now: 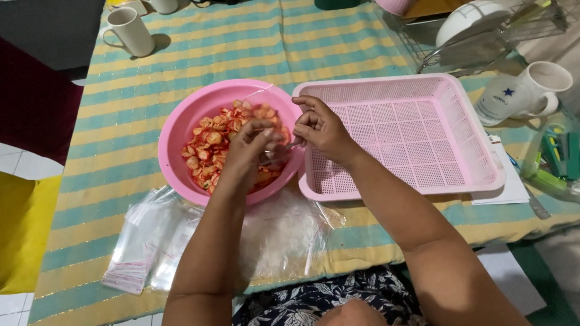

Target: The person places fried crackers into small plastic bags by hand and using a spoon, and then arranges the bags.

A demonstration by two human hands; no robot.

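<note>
At far left a yellow sheet [11,230] is seen on the floor beside the counter [124,112], which is covered w/ a striped cloth in teal and yellow. A white mug [131,30] stands near the counter's top-left corner. Clear plastic bags [165,242] are laid flat along the near edge, just below the pink bowl [175,130].

The bowl is filled w/ orange-red snack pieces [210,147]. The left hand [248,152] is held over the bowl's right half, fingers curled down; its grip appears clenched on a small clear bag [279,148], tho the bag is partly hidden and hard to make out. The right hand [322,127] is placed just beside it, over the seam btw. bowl and tray, fingertips pinched on the same bag's top edge. Both hands are close together, nearly touching.

To the right, a pink mesh tray [407,128] is set touching the bowl's rim. Behind it a wire dish rack [487,28] w/ a white dish is seen. At far right a second white mug [527,91] w/ a blue star is lying tilted, near some pens and markers [560,156].
</note>
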